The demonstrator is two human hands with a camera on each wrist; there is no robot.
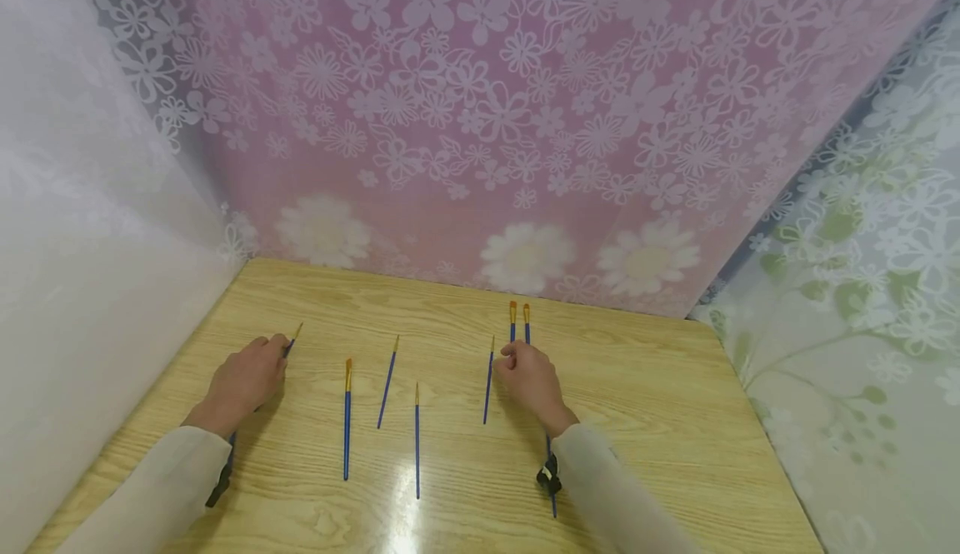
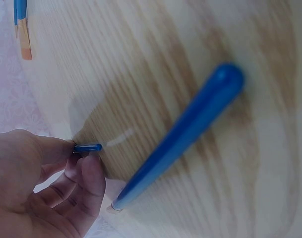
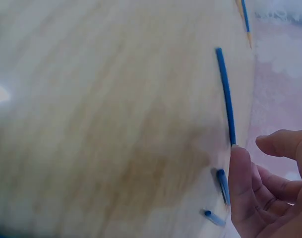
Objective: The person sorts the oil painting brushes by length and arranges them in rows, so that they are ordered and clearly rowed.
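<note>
The right hand (image 3: 262,198), thumb apart, is beside blue brush handles (image 3: 225,94).

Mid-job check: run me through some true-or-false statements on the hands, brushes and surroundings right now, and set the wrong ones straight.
1. The left hand pinches a brush. True.
2. The right hand pinches a brush between thumb and finger. False: its thumb stands apart from its fingers, and it holds nothing.
3. Four brushes lie on the table between the hands. True.
4. Those four point their bristles toward the person. False: their bristles point away from the person.
5. The pink flowered backdrop stands along the table's near edge. False: it is at the far edge.
</note>
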